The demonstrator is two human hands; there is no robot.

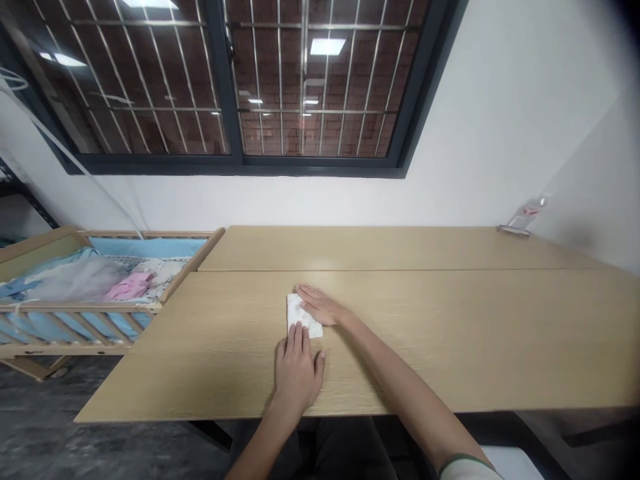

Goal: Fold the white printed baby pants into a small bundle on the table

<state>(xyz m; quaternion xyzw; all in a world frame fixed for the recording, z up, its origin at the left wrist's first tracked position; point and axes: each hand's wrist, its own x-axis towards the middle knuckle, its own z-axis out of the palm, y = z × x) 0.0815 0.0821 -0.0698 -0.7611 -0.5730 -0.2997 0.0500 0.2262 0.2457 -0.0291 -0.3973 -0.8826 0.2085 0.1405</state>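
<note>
A small white folded cloth (298, 313) lies on the light wooden table (450, 333) in front of me. My left hand (297, 369) rests flat on the table, fingers stretched out, with the fingertips on the cloth's near edge. My right hand (321, 305) lies flat across the cloth's right side, fingers extended and pointing left. Neither hand grips anything.
A wooden baby cot (100, 293) with blue bedding and pink cloth stands against the table's left end. A clear plastic bottle (525, 217) lies at the far right corner by the wall. A barred window (240, 87) fills the wall behind.
</note>
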